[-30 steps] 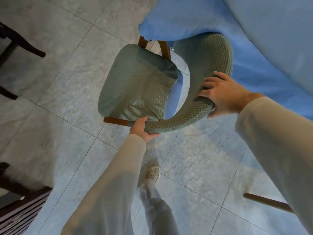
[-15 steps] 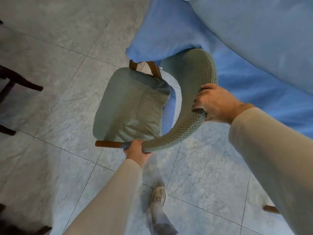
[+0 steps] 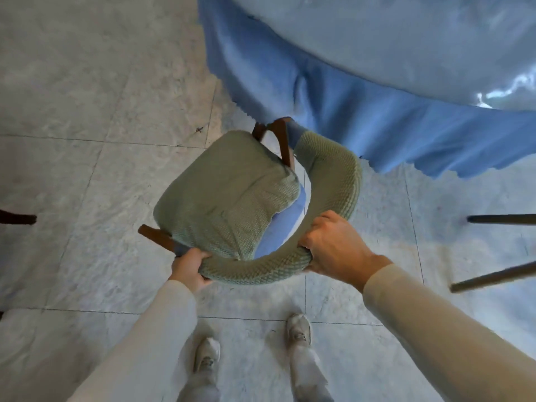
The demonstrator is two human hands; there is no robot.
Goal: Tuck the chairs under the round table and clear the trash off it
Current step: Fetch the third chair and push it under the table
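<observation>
At the far left edge of the frame a dark chair leg (image 3: 17, 219) pokes in over the tiled floor (image 3: 87, 175). In the centre sits the green chair (image 3: 226, 198), its curved back toward the person. The left hand (image 3: 188, 266) is closed around the left end of that back; the right hand (image 3: 336, 248) grips its right side. The table (image 3: 406, 39), draped in a blue tablecloth (image 3: 362, 123), fills the upper right, touching the chair's far end. Two shoes (image 3: 298, 329) stand at the bottom.
</observation>
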